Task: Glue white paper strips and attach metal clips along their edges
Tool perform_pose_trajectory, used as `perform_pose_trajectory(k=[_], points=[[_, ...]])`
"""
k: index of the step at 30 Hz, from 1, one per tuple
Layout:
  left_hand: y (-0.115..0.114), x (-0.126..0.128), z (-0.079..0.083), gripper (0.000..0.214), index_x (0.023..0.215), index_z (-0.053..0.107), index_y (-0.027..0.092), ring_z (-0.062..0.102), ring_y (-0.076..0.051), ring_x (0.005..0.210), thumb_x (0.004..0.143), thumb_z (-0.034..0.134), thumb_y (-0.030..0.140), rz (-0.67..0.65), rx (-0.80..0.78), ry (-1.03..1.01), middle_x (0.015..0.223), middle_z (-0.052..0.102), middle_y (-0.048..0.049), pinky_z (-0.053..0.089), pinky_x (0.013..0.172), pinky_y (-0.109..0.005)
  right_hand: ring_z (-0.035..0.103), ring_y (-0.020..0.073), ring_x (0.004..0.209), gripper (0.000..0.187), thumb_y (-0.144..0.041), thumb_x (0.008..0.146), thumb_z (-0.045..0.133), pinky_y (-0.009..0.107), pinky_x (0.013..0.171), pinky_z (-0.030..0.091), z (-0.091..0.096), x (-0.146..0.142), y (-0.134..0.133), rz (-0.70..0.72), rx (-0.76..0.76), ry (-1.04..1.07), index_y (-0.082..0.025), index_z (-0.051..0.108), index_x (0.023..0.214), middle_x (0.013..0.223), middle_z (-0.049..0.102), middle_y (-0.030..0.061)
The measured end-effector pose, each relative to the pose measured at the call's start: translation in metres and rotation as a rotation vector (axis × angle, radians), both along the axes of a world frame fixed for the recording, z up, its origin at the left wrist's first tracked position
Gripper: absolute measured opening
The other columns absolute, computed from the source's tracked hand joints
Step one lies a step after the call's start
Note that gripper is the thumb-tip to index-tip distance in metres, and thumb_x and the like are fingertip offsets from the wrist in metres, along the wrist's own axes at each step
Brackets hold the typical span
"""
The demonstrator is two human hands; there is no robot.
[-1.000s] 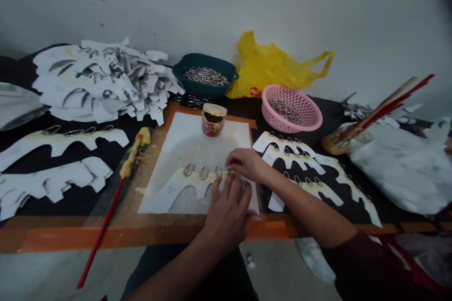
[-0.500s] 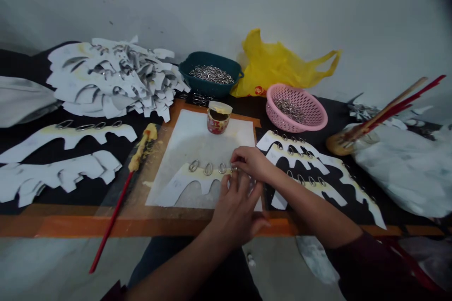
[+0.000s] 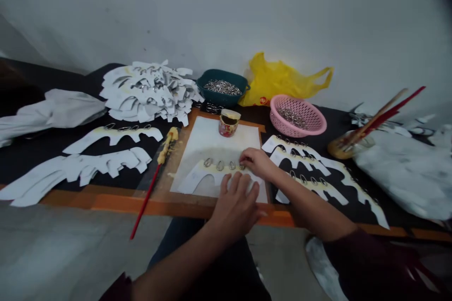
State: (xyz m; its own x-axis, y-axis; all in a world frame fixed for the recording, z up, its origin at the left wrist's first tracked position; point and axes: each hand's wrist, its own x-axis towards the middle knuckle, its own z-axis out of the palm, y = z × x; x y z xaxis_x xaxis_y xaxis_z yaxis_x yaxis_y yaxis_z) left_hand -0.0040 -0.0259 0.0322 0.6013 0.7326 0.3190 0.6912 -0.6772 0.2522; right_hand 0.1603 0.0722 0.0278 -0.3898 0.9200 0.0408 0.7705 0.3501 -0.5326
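- Left hand (image 3: 237, 202): fingers spread, slightly bent, at the cutout's near side, seemingly steadying it; grips nothing visible.
- Cutout (image 3: 192, 179): flat on the sheet (image 3: 208, 131), mid-worktop (image 3: 116, 203), rings along its yellowed far edge.
- Right hand (image 3: 259, 162): fingertips nearly together at the rightmost ring (image 3: 242, 166); whether gripping, I cannot tell.
- Judged step: seating that ring; the next move calls for a gentle release without dragging it.
- Beyond: pot (image 3: 228, 128).
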Motion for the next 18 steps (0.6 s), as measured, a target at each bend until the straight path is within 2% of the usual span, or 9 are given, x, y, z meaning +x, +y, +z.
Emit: perform_pose_trajectory(k=[5,7,9,13,16,18], points=[[0.008,-0.05,0.002,0.039,0.118,0.054,0.016,0.047,-0.031,0.109,0.083,0.054,0.033,0.364,0.003,0.048,0.118,0.051,-0.017,0.036,0.091,-0.046,0.052,0.0165,0.088,0.012,-0.012,0.079,0.058,0.028,0.082,0.042,-0.002,0.001,-0.007,-0.124,0.067,-0.003,-0.015,0.07,0.08,0.089,0.054,0.0074],[0.016,-0.067,0.001,0.04,0.118,0.053,0.011,0.048,-0.032,0.106,0.084,0.052,0.033,0.511,-0.019,0.132,0.117,0.05,-0.0185,0.039,0.088,-0.045,0.052,0.0164,0.088,0.016,-0.012,0.081,0.054,0.029,0.083,0.042,0.003,0.002,-0.01,-0.173,0.082,-0.005,-0.015,0.069,0.088,0.093,0.054,0.0079],[0.023,-0.078,0.001,0.04,0.115,0.054,0.01,0.048,-0.033,0.105,0.084,0.051,0.035,0.605,-0.056,0.215,0.116,0.051,-0.0183,0.04,0.086,-0.043,0.053,0.017,0.087,0.02,-0.011,0.082,0.051,0.03,0.083,0.041,0.01,0.004,-0.016,-0.237,0.084,-0.015,-0.014,0.066,0.095,0.093,0.055,0.0086],[0.029,-0.083,0.005,0.035,0.104,0.059,0.012,0.051,-0.033,0.101,0.084,0.047,0.038,0.643,-0.143,0.317,0.109,0.054,-0.0174,0.041,0.08,-0.042,0.055,0.0177,0.075,0.021,-0.015,0.08,0.054,0.029,0.072,0.041,0.022,0.005,-0.036,-0.366,0.006,-0.076,-0.013,0.063,0.099,0.078,0.06,0.0069],[0.031,-0.084,0.004,0.036,0.096,0.061,0.012,0.053,-0.035,0.095,0.086,0.039,0.039,0.604,-0.148,0.361,0.102,0.055,-0.0194,0.042,0.071,-0.041,0.057,0.016,0.072,0.022,-0.019,0.078,0.059,0.025,0.066,0.04,0.025,0.001,-0.052,-0.443,-0.072,-0.122,-0.016,0.062,0.1,0.076,0.064,0.0043],[0.037,-0.087,-0.002,0.039,0.093,0.06,0.012,0.053,-0.037,0.092,0.088,0.033,0.039,0.554,-0.146,0.364,0.1,0.055,-0.0208,0.041,0.07,-0.041,0.059,0.0153,0.075,0.023,-0.023,0.078,0.061,0.023,0.067,0.04,0.023,-0.002,-0.055,-0.481,-0.106,-0.138,-0.019,0.062,0.101,0.078,0.065,0.0028]])
